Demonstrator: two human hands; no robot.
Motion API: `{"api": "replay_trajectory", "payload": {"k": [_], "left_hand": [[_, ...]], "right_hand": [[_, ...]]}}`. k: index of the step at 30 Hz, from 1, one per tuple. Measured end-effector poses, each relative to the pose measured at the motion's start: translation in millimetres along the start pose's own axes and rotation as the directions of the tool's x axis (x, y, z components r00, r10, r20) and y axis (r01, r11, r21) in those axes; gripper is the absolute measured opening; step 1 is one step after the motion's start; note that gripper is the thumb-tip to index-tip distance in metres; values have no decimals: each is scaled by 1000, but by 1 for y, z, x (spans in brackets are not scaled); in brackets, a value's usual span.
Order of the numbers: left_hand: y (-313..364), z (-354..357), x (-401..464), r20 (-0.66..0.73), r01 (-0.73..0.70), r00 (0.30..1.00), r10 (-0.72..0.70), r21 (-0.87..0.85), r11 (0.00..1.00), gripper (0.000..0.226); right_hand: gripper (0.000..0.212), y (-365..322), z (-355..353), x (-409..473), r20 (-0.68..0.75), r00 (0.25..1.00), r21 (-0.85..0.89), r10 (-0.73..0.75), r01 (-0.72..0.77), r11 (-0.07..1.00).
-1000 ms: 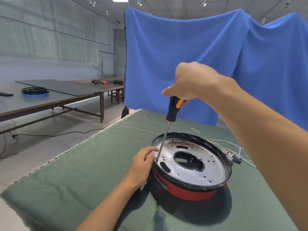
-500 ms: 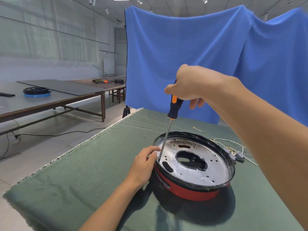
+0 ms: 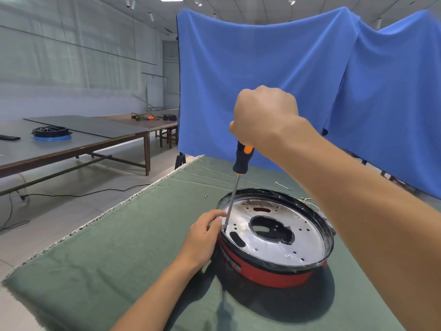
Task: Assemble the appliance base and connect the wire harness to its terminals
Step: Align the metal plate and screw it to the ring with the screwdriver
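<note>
The round appliance base (image 3: 267,271) with a red side, black rim and silver metal plate (image 3: 303,244) lies on the green cloth. My right hand (image 3: 262,115) grips the black and orange handle of a screwdriver (image 3: 235,187), held nearly upright, its tip down at the plate's left edge. My left hand (image 3: 202,237) rests against the base's left rim, fingers curled by the screwdriver tip. Most of the wire harness (image 3: 307,200) is hidden behind my right forearm.
A loose wire piece (image 3: 282,185) and a small screw (image 3: 206,196) lie on the green cloth (image 3: 119,259) behind the base. A blue curtain (image 3: 286,80) hangs at the back. Long tables (image 3: 71,144) with other parts stand at the left, cables on the floor.
My right hand has closed its fingers fully round the screwdriver handle. The view has shifted slightly; the base and left hand stay put.
</note>
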State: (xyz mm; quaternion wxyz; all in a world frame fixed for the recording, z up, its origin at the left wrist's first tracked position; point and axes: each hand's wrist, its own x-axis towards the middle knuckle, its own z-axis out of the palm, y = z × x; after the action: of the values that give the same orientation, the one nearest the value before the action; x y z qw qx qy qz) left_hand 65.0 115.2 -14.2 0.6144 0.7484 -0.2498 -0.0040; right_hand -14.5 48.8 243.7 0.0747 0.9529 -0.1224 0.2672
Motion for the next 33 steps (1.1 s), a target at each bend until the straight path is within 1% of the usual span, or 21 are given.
{"api": "replay_trajectory", "payload": {"k": [1,2,5,6,7,9,10,11,12,14,15,17,19,21,23,25,26,28,31,33], "left_hand": [[0,0,0,-1,1,1000,-1,2,1000,26],[0,0,0,-3,-1,1000,1,3,1000,26],[-1,0,1,-7,0,1000,0,-6,1000,26],[0,0,2,-4,1,1000,-1,-11,1000,26],[0,0,1,-2,1,1000,-1,-11,1000,26],[-1,1,1,-5,6,1000,-6,-6,1000,26],[-1,1,1,-7,11,1000,-11,-5,1000,26],[-1,0,1,-6,13,1000,-13,-1,1000,26],[-1,0,1,-6,10,1000,-10,1,1000,26],[-2,0,2,-7,12,1000,-12,-4,1000,26],[-2,0,2,-5,14,1000,-14,-1,1000,26],[-1,1,1,-2,8,1000,-8,5,1000,26],[-3,1,1,-8,8,1000,-8,2,1000,26],[-2,0,1,-2,11,1000,-10,4,1000,26],[-2,0,2,3,7,1000,-7,1,1000,26],[-1,1,2,-8,9,1000,-9,2,1000,26],[-1,0,1,-7,10,1000,-10,4,1000,26],[-1,0,1,-3,7,1000,-7,-7,1000,26],[0,1,0,-3,10,1000,-10,-17,1000,26],[1,0,0,1,6,1000,-6,-8,1000,26]], "right_hand": [[30,-2,-1,0,-12,1000,-41,-5,4,999],[30,-3,-1,0,11,1000,-41,-18,18,999],[24,-5,-5,1,205,977,112,-55,33,993],[24,-4,-7,0,212,975,129,-60,33,991],[25,-4,-8,0,183,981,111,-64,44,993],[30,-3,-11,0,98,994,-11,-52,53,999],[31,-3,-11,-1,79,996,-42,-36,40,998],[32,-2,-10,-1,92,995,-39,-27,31,999],[32,-2,-9,0,136,990,-12,-31,33,999],[26,-2,-8,1,244,969,69,-48,32,997],[24,-2,-9,1,262,963,102,-53,27,994],[27,-1,-11,1,228,973,84,-47,28,996],[31,0,-13,3,157,987,3,-45,45,999],[31,1,-9,2,104,994,12,-38,37,999],[29,1,-6,3,138,990,57,-41,33,998],[20,1,-2,3,223,973,126,-59,31,992],[16,1,-2,3,232,971,168,-61,22,985],[20,4,0,5,166,985,191,-35,2,982],[29,8,5,6,13,1000,60,-2,1,998],[32,10,10,7,-71,997,50,0,3,999]]}}
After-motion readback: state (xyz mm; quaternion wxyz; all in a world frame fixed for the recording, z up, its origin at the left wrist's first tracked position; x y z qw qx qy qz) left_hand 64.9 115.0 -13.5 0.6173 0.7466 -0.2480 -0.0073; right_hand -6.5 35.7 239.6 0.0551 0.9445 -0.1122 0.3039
